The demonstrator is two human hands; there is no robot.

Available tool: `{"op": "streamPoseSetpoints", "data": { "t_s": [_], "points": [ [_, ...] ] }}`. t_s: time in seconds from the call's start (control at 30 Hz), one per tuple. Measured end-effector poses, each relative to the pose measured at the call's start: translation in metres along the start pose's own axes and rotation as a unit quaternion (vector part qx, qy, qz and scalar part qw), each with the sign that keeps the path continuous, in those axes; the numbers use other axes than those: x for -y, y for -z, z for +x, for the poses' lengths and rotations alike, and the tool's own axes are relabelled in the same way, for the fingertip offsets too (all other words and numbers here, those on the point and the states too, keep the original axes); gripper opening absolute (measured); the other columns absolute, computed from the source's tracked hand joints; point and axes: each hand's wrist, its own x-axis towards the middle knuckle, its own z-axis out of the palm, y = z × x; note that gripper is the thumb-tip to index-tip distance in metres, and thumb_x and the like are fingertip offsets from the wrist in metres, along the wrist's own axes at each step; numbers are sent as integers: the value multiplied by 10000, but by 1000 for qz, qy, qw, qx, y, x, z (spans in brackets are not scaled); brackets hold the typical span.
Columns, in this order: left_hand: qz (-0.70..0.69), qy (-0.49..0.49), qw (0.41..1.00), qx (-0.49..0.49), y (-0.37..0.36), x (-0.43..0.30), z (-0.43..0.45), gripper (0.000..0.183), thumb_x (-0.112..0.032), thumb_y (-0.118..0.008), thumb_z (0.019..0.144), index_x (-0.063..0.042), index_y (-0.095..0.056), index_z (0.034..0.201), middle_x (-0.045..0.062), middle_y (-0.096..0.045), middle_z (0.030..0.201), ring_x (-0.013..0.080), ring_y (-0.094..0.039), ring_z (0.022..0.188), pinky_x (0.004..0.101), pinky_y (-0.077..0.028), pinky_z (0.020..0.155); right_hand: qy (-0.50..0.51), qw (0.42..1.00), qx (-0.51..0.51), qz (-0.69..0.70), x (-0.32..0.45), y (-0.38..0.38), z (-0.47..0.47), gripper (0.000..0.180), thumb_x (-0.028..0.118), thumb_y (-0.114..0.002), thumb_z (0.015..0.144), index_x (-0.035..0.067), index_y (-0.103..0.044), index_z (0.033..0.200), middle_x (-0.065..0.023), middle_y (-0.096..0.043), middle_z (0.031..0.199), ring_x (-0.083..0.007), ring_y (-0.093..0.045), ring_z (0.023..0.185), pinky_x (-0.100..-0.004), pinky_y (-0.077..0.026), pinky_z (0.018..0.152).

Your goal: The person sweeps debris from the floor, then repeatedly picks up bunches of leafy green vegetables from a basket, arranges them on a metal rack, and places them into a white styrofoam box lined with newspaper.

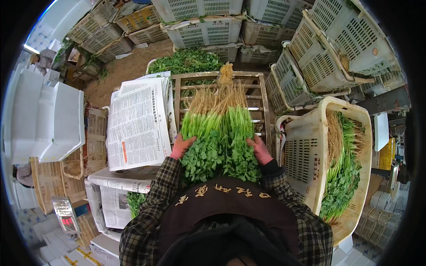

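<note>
A wide bundle of leafy green herbs point(218, 133), like cilantro or celery, lies on a slatted metal rack point(266, 109). Its tan roots point away from me and its leaves towards my dark apron. My left hand point(182, 146), in a pinkish glove, presses against the bundle's left side. On the right side my right hand point(259, 149), gloved alike, holds the stems and leaves from outside. The undersides of both hands' grips are hidden by foliage. A clump of yellowish fibres or ties point(226, 73) sits at the rack's far edge.
Newspapers point(138, 124) are stacked left of the rack, above a newspaper-lined container point(113, 206) holding greens. A plastic crate point(364, 166) of rooted greens stands at right. Loose greens point(186, 61) lie beyond the rack. Crates point(206, 33), foam boxes point(63, 119) and a digital scale display point(66, 216) surround the spot.
</note>
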Motion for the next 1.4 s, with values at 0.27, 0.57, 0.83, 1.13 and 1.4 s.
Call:
{"op": "streamPoseSetpoints", "data": {
  "t_s": [0.27,0.57,0.83,1.13,1.4],
  "points": [
    [-36,-85,995,-46,30,-2,-8,904,-319,-828,786,82,-337,1431,223,-542,1316,269,-553,1183,388,-476,987,18,978,-118,-169,-12,41,-7,884,336,-783,835,-80,-321,1462,-260,-433,1451,-309,-403,1375,-382,-341,1122],
    [378,-80,916,-107,35,-43,-32,865,-437,-744,825,52,-376,1436,279,-526,1326,383,-513,1243,441,-414,1051,-65,993,-100,-13,-58,76,-12,569,296,-658,913,0,-471,1362,-159,-654,991,-189,-595,695,-344,-454,584],
    [420,-493,752,122,-87,-93,-60,532,-382,-659,864,-179,-554,1344,117,-474,1452,345,-358,1396,532,-237,1165,41,941,-82,-326,-2,3,-7,508,323,-600,916,4,-527,1305,-230,-645,1092,-357,-638,982,-465,-482,798],
    [437,-458,758,157,-82,-38,-51,609,-352,-710,845,-202,-506,1399,99,-451,1472,326,-348,1406,535,-244,1166,10,988,-121,-93,-17,66,-7,409,214,-657,884,-33,-588,1202,-235,-640,1140,-331,-624,1047,-392,-491,876],
    [471,-438,725,244,-113,-37,-54,552,-404,-637,875,-138,-547,1351,114,-484,1430,319,-350,1404,533,-210,1175,374,878,-110,-279,62,1,39,331,131,-663,829,13,-652,1138,-202,-663,1114,-386,-615,1044,-427,-488,906]
  ]
}}
